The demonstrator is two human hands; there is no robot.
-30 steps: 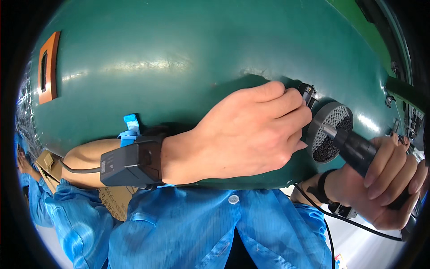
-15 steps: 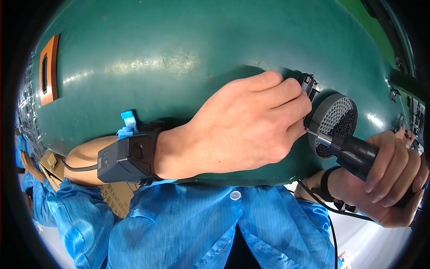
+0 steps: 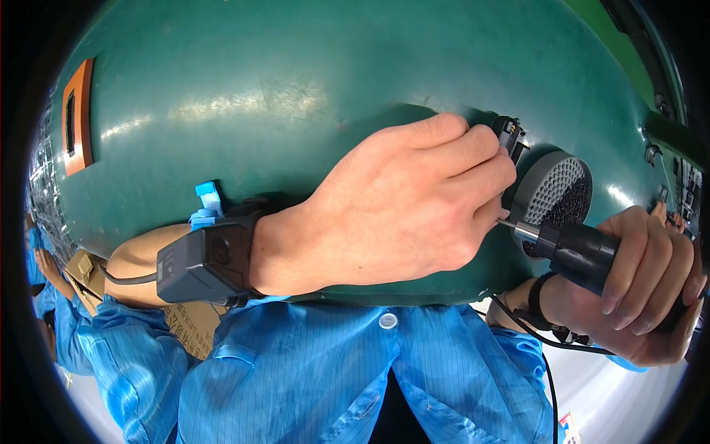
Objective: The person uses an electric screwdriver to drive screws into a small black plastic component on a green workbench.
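My left hand (image 3: 414,196) is closed around a small black plastic part (image 3: 510,135), whose far end sticks out past the fingertips and shows tiny metal contacts. The rest of that part is hidden by the fingers. My right hand (image 3: 636,288) grips a black electric screwdriver (image 3: 584,255), its thin bit pointing left at the fingertips of my left hand. Whether the bit touches the part is hidden. Just right of my left hand, partly behind the screwdriver, a round grey dish (image 3: 543,174) with a dimpled bottom holds many small black screws (image 3: 573,203).
The green table mat (image 3: 244,66) spreads under both hands. An orange slotted block (image 3: 79,115) lies at the far left. A cardboard box (image 3: 85,274) stands below the table's left edge. Small black parts (image 3: 652,154) lie at the right, and a black cable (image 3: 551,340) runs by my right wrist.
The screwdriver and my right hand have shifted slightly left and up, bringing the bit closer in against my left fingertips. My left hand keeps its grip, nearly still.
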